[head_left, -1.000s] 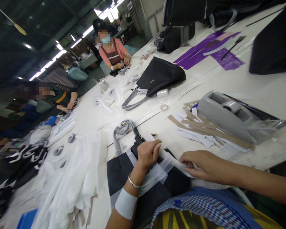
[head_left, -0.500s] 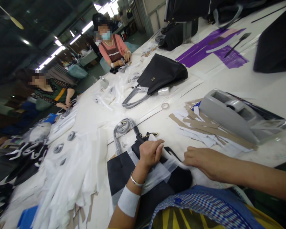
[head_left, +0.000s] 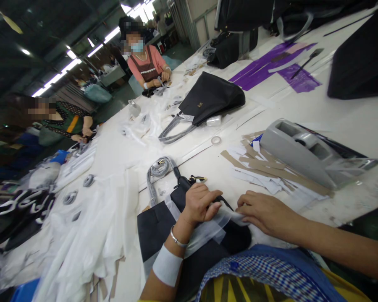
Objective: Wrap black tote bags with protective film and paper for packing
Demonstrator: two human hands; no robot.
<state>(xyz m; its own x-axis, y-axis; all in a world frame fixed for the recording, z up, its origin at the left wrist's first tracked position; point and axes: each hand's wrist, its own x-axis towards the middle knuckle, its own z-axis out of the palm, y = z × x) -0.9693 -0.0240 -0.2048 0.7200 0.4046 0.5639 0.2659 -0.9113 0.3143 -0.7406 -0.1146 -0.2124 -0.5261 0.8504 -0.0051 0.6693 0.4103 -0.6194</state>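
Lit by slanting overhead tubes [head_left: 72, 66]; bright across the white tabletop [head_left: 111, 144]; dim around the ceiling [head_left: 66, 25]; softly blurred at far left; stretched toward edges.

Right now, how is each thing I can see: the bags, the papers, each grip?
Left grip, curled over the near bag, hold unclear
Right grip, closed on the white wrap
Near bag, lying down, partly covered
Coil, wound up
Far bag, lying down, handles wrapped
Tape roll, lying flat
Papers, loosely heaped
Purple sheets, spread flat

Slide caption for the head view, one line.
Left hand over a black bag, right hand holding white wrapping.
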